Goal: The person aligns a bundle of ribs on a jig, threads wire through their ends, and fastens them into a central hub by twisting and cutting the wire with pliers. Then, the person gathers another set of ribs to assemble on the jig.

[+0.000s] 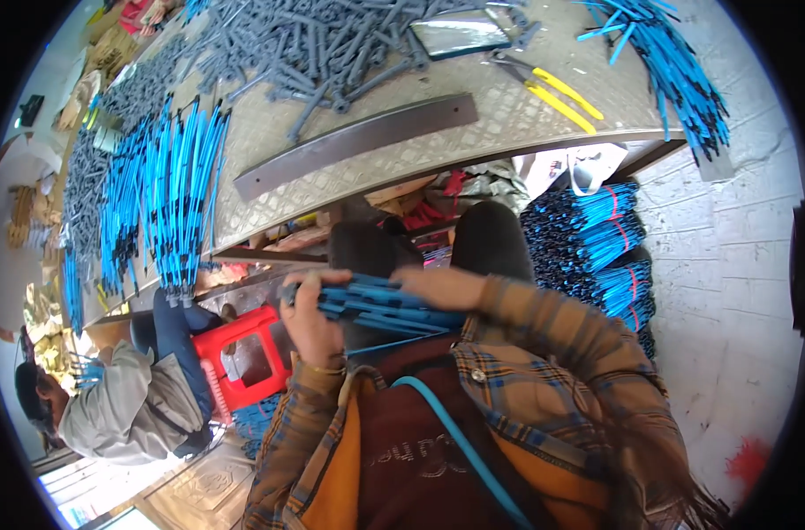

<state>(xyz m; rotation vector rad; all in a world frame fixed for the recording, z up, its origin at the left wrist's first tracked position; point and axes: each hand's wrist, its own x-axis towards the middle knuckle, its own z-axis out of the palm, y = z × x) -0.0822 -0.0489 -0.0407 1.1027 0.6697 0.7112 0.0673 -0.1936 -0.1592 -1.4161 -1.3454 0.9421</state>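
Note:
A bundle of thin blue tubes [367,305] with dark sections lies across my lap, below the table edge. My left hand [312,318] is closed around its left end, thumb up along the side. Over the bundle's right part is my right hand [442,287], touching its far side. That hand is blurred by motion, and its fingertips are hard to make out. One single blue tube [393,343] sticks out beneath the bundle, toward my body.
On the table [296,190] are a heap of grey plastic anchors [323,44], a dark metal bar [358,146], yellow-handled pliers [557,95] and loose blue tubes [667,71]. Tied bundles [610,225] are stacked right of my knees. A person [128,402] sits left, near a red stool [239,358].

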